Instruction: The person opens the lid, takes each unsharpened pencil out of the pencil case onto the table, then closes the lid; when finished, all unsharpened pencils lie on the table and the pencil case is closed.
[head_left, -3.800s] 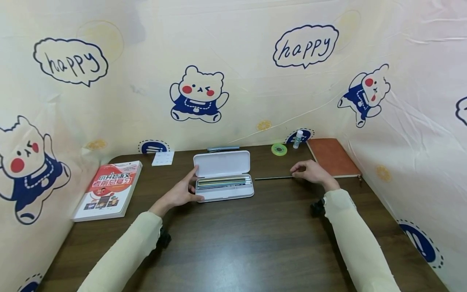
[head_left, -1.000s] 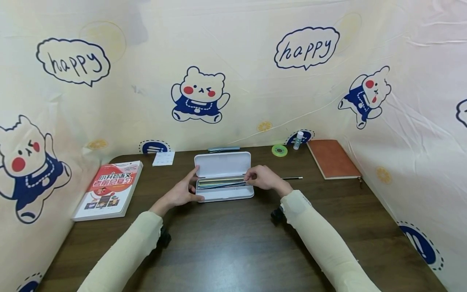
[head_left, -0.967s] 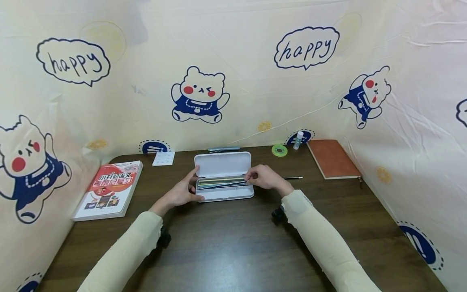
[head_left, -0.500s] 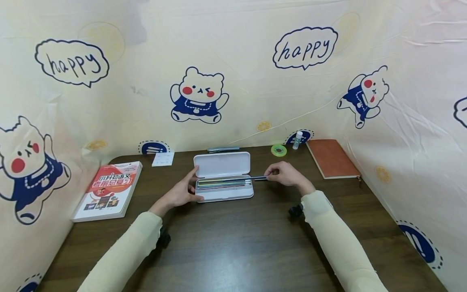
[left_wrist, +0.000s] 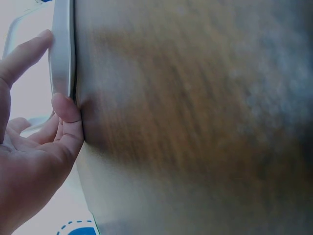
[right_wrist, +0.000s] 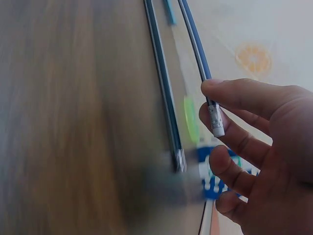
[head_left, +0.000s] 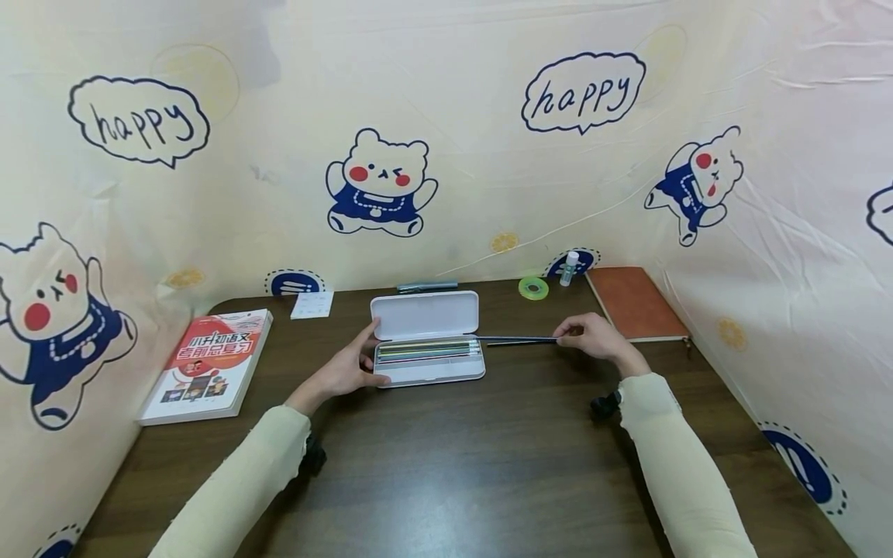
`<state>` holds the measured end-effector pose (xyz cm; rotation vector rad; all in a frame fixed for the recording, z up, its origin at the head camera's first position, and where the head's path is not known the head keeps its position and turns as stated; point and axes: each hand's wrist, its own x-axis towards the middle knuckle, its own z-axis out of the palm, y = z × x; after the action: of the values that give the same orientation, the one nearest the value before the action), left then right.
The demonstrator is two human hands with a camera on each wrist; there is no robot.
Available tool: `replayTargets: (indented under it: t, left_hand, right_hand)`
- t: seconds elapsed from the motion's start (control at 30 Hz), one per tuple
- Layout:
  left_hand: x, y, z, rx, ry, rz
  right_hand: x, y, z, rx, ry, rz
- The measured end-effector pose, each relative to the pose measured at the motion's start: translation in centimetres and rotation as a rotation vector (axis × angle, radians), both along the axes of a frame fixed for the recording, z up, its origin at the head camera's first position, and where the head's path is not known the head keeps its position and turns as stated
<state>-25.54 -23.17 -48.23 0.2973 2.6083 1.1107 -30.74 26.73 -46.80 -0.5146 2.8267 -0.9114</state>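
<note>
An open white pencil case (head_left: 424, 316) stands near the middle of the table with its lid raised and several pencils (head_left: 425, 351) inside. My left hand (head_left: 340, 370) grips the case's left end, thumb at the front and a finger near the lid. To the right of the case, my right hand (head_left: 593, 335) pinches a blue pencil (right_wrist: 196, 45) close to its white eraser end. Just beside it, a dark pencil (right_wrist: 164, 81) lies on the table. In the head view the held pencil's far end reaches the case's right side.
A thick book (head_left: 209, 364) lies at the left, with a white paper (head_left: 312, 304) behind it. Pens (head_left: 427, 286) rest behind the case. Green tape (head_left: 533, 288), a glue stick (head_left: 569, 268) and a brown notebook (head_left: 638, 302) are at the back right.
My right hand was at the case's pencils a second ago; it has moved right, drawing the blue pencil out to beside the dark one. The left hand stays on the case.
</note>
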Motion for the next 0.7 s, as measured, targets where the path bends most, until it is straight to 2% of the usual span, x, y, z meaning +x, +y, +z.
replayTargets:
  t: [0.23,0.7]
  left_hand:
    - [-0.1,-0.1,0.1,-0.011,0.012,-0.005]
    - [-0.1,0.0,0.0,-0.016,0.004,-0.003]
  right_hand:
    - [0.4,1.8,-0.6,0.011,-0.024,-0.011]
    - [0.0,1.9,-1.7,0.019,-0.014,-0.03]
